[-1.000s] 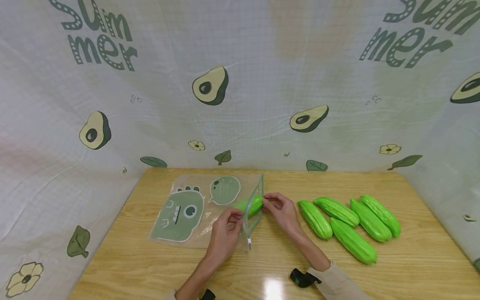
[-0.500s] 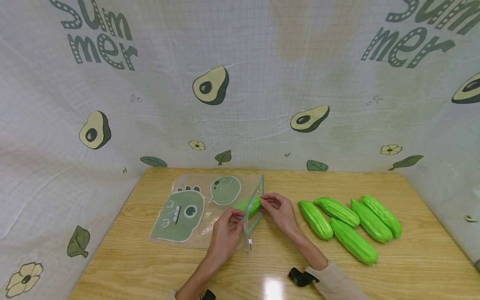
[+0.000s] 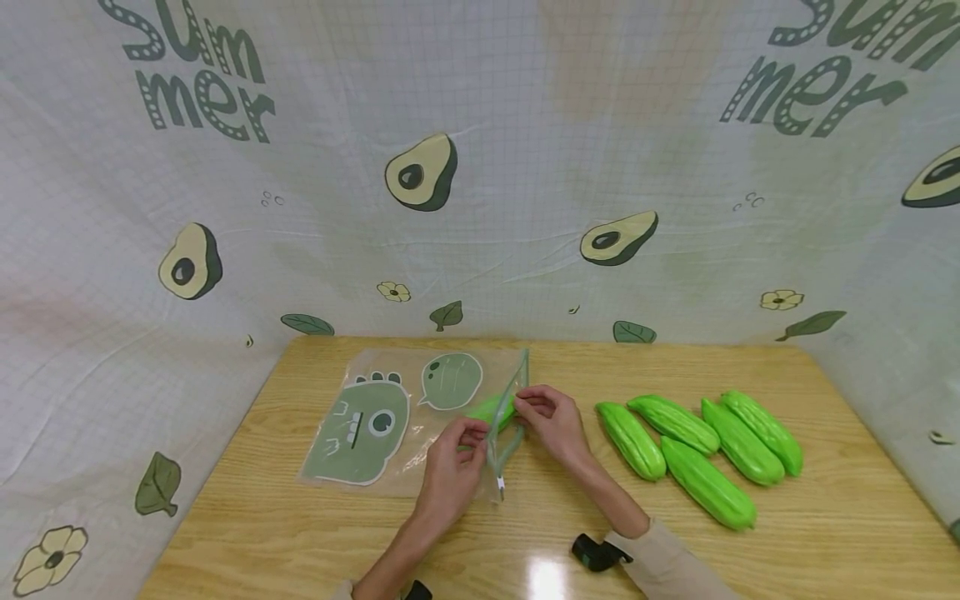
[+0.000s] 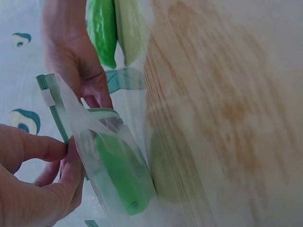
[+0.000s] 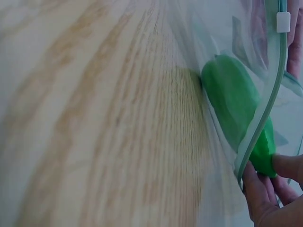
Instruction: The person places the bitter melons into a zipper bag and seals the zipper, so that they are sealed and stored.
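Observation:
A clear zip bag [image 3: 356,437] printed with a green one-eyed monster lies flat, its mouth raised and facing right. My left hand [image 3: 452,467] pinches the near edge of that mouth, beside the green zip strip [image 4: 58,116]. Most of one bright green bitter melon [image 3: 489,411] is inside the bag, seen through the plastic. At the mouth, my right hand [image 3: 557,427] holds the melon's outer end between thumb and fingers. In the right wrist view, the melon [image 5: 232,97] slants through the opening, and the white slider [image 5: 283,22] sits at one end of the zip.
Several more bitter melons [image 3: 708,482] lie in a loose group on the wooden table [image 3: 585,367], right of my right hand. A patterned cloth [image 3: 510,167] hangs behind the table and along both sides.
My right hand has moved slightly left, pushing the bitter melon further into the bag. My left hand stays on the bag's edge, nearly still.

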Available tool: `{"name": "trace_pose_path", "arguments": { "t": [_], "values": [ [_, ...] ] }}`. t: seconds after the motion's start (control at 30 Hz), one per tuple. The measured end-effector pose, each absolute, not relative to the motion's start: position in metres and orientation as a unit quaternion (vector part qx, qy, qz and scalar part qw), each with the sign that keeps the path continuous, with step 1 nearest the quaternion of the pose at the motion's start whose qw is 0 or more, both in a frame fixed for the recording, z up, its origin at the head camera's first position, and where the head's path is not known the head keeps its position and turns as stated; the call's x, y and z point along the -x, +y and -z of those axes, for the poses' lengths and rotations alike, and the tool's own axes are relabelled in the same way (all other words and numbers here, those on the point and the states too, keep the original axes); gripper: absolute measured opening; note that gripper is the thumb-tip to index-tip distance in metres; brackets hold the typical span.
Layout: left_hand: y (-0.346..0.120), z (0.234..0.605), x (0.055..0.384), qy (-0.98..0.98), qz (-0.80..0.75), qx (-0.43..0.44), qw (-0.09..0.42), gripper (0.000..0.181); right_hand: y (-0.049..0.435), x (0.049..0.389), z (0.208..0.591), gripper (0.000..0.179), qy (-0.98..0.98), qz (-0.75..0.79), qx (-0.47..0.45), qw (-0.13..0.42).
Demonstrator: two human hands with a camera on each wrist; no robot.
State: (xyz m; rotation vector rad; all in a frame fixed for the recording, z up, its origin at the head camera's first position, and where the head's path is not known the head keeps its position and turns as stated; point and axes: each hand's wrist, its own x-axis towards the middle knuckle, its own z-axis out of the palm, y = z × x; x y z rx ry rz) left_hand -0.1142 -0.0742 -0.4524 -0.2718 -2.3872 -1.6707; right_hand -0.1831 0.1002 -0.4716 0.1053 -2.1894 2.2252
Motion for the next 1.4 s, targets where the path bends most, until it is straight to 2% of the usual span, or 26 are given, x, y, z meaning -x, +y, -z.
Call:
{"name": "trace_pose_path", "arguments": {
  "t": [0.53,1.4],
  "values": [
    [-0.071,0.452,0.111,-0.811,0.566,0.086,0.118,0.017,0.093,0.184,0.474,0.014,-0.723,-0.689,-0.046,0.022],
    [-0.070,0.451,0.111,-0.806,0.570,0.090,0.128,0.018,0.082,0.188,0.471,0.017,-0.766,-0.642,-0.039,0.012]
  ]
}}
